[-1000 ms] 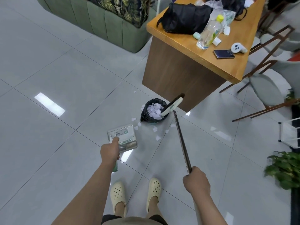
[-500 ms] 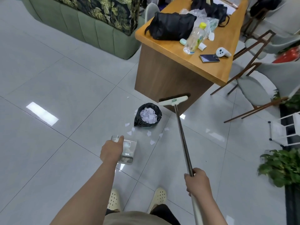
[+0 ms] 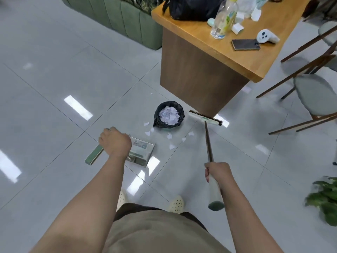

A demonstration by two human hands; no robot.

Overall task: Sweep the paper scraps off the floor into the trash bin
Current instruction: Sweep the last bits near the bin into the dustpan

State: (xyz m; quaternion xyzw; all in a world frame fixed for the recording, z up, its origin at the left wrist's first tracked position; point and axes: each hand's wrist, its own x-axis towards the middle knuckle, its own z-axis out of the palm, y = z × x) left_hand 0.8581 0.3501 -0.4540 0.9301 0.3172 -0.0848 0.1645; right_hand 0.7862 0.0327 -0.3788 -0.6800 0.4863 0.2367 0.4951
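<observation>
A small trash bin (image 3: 158,119) with a black liner stands on the tiled floor, full of white paper scraps. Several more scraps (image 3: 171,141) lie on the tiles just in front of it. My left hand (image 3: 115,141) grips the green handle of a metal dustpan (image 3: 143,150), whose pan rests on the floor left of the scraps. My right hand (image 3: 218,172) grips the long broom handle. The broom head (image 3: 205,118) sits on the floor right of the bin, beside the desk's base.
A wooden desk (image 3: 200,73) stands right behind the bin, with a bottle, a phone and a black bag on top. Chairs (image 3: 311,95) crowd the right side, a potted plant (image 3: 326,199) sits at lower right, and a green sofa (image 3: 131,21) is at the back.
The broom head swung from over the bin down to the floor on its right. The dustpan came down flat onto the tiles. The view moved closer.
</observation>
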